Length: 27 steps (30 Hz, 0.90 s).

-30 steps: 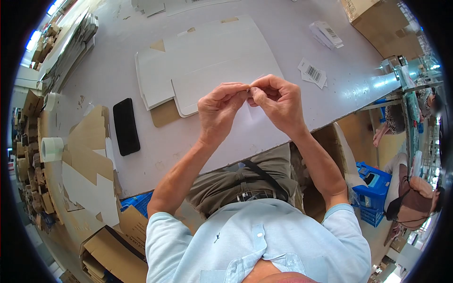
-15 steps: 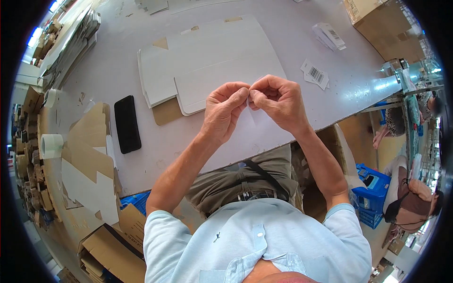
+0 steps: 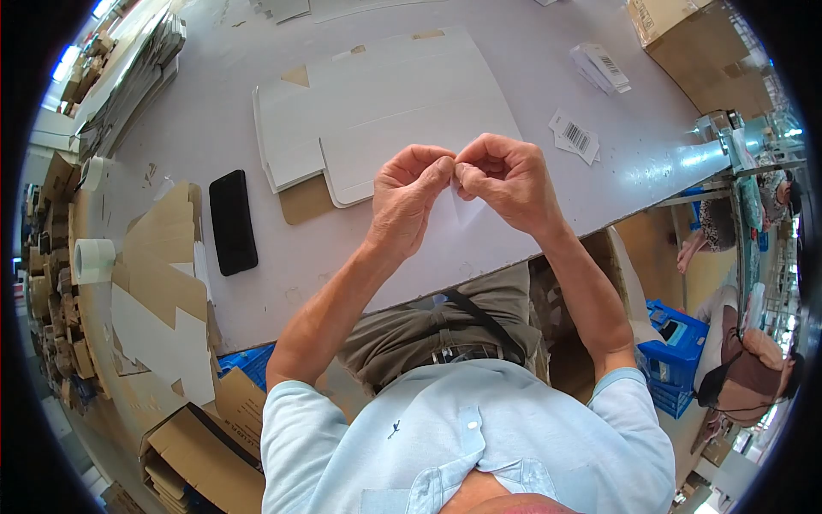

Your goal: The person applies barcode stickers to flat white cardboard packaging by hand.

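Over the near edge of the table, my left hand and my right hand meet fingertip to fingertip, both closed in a pinch. Between and just below the fingers shows a thin whitish piece, see-through in part; its kind is not clear, and the fingers hide its upper end. Behind my hands lies a flat white cardboard box blank with a brown flap showing at its near left. Barcode labels lie to the right, beyond my right hand.
A black phone lies at the left. Farther back are a stack of labels and a brown carton. Cut cardboard and a tape roll are at far left. Blue crates and other people are at right.
Both hands stay pinched together in nearly the same place. The whitish piece below the fingers shows a little more clearly. The whole view has shifted slightly.
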Each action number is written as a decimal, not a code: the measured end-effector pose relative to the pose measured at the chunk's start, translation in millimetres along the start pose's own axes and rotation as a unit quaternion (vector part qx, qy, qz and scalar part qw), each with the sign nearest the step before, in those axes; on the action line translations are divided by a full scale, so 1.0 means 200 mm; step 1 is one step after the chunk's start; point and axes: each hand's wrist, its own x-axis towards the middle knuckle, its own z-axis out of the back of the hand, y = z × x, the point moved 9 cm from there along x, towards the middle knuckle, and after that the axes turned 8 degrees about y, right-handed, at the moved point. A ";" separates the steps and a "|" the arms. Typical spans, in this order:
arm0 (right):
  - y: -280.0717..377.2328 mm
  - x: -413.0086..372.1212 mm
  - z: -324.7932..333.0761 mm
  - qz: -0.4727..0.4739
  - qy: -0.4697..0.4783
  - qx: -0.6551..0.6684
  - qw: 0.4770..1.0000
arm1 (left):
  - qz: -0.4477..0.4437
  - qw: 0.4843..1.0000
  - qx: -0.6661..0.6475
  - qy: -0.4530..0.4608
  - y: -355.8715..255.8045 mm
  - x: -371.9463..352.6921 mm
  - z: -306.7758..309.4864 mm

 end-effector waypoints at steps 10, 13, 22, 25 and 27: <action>-0.05 0.02 -0.03 -0.045 0.034 0.101 0.993 | 0.063 0.995 -0.050 0.052 0.09 0.02 0.00; -0.06 0.02 -0.03 -0.047 0.042 0.112 0.992 | 0.059 0.995 -0.055 0.058 0.08 0.02 -0.01; -0.06 0.01 0.00 -0.042 -0.008 0.117 0.992 | -0.018 0.997 0.072 0.012 -0.05 0.00 -0.05; -0.07 0.00 0.01 -0.014 -0.011 0.063 0.998 | 0.009 0.998 0.050 0.034 -0.03 0.01 -0.04; -0.05 -0.01 0.01 0.013 -0.019 0.016 1.000 | 0.016 0.999 0.038 0.033 -0.02 0.01 -0.04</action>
